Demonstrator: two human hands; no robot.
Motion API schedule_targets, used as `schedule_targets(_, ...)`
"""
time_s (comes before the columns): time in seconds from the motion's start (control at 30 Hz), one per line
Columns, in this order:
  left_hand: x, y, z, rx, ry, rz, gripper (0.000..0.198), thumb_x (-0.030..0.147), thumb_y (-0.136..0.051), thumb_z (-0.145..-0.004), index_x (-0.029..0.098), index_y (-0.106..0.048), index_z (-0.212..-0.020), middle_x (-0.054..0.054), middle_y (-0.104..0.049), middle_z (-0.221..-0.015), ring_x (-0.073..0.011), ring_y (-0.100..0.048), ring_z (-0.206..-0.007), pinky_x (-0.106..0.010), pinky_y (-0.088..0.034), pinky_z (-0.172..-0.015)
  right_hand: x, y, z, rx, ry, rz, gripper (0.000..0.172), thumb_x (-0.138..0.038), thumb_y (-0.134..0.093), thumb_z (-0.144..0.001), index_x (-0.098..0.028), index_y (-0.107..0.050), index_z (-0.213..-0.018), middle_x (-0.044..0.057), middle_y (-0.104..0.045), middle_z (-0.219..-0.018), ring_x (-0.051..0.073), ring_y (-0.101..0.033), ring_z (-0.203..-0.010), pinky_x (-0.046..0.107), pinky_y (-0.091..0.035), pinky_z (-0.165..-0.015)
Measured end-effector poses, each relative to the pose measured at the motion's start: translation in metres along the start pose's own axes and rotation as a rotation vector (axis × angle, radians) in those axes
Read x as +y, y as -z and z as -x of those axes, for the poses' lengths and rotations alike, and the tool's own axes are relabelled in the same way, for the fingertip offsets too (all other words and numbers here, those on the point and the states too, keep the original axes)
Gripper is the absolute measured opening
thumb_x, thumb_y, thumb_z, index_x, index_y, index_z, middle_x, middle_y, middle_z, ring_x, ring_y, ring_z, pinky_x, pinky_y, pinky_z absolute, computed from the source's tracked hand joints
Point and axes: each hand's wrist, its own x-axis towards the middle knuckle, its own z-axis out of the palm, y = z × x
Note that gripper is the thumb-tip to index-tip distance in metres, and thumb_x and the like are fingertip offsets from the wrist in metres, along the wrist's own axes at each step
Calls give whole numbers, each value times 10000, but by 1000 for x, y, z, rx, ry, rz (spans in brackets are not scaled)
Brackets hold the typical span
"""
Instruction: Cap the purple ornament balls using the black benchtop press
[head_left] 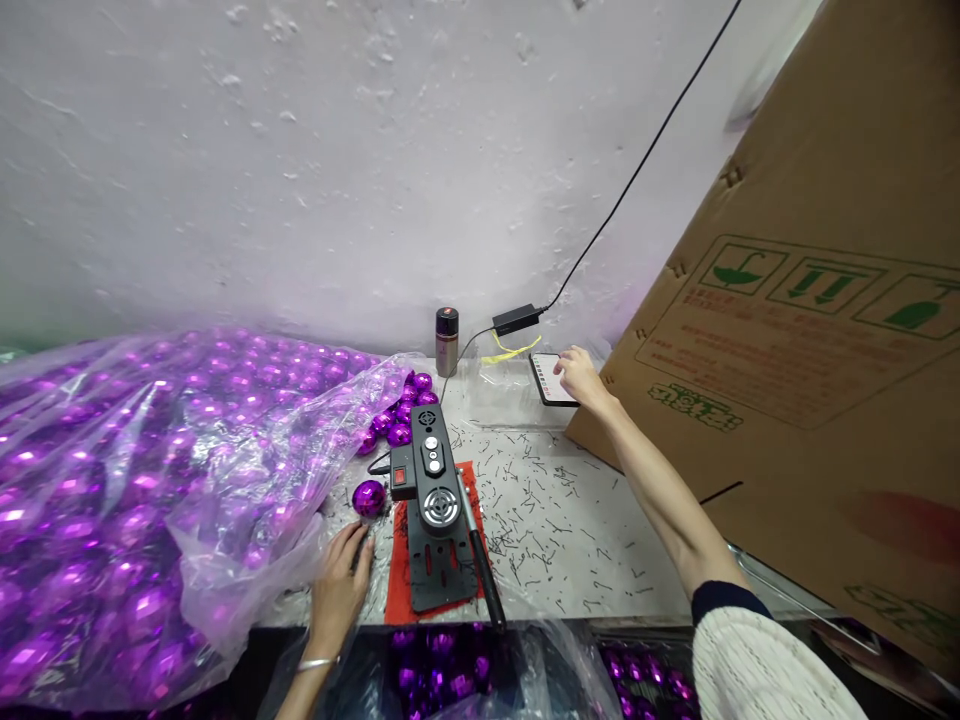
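My left hand [341, 580] rests on the table at the lower left, fingers stretched forward and thumb apart. Just beyond its fingertips lies a shiny purple ball [369, 498]. My right hand [581, 377] reaches far forward, a fingertip at the lit screen of a smartphone [546, 379]; it does not grip the phone. The phone lies on a clear plastic container [491, 400]. Between my arms stands a black tabletop machine [433, 480] with round vents, a red switch and a black-handled lever [487, 580]. A red cloth [397, 590] lies under it.
A large clear bag [247, 480] of purple balls fills the left. Loose balls [400, 434] spill from its mouth. A dark spray can [447, 342] and a power adapter [517, 319] stand behind. Black bits [540, 510] litter the table; a cardboard box [787, 330] rises at right.
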Motion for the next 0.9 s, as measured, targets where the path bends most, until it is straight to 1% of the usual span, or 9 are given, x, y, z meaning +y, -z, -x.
schedule_targets(0.2, -1, 0, 1, -6, 4, -6, 500, 530, -429, -1026, 159, -752, -1112, -143, -759, -1145, -299, -712, -1073, -480, -587, -938, -3, 5, 4, -28, -55, -11, 436, -122, -552, -747, -183, -759, -1126, 155, -666, -1315, 351, -444, -1400, 566, -386, -1186)
schedule_targets(0.47, 1, 1, 0, 2, 21, 6, 482, 527, -439, -1020, 174, -754, -1113, -141, -760, -1147, -302, -711, -1080, -486, -588, -944, -6, 6, 4, -42, -86, -16, 424, -117, -565, -752, -174, -754, -1127, 156, -652, -1340, 351, -431, -1415, 543, -410, -1184)
schedule_targets(0.9, 3, 1, 1, -3, 59, 43, 493, 555, -442, -1007, 188, -760, -1090, -133, -766, -1135, -293, -715, -1078, -483, -587, -961, -3, 5, 3, -46, -65, -10, 496, -144, -565, -740, -173, -727, -1208, 158, -647, -1361, 357, -421, -1420, 567, -372, -1211)
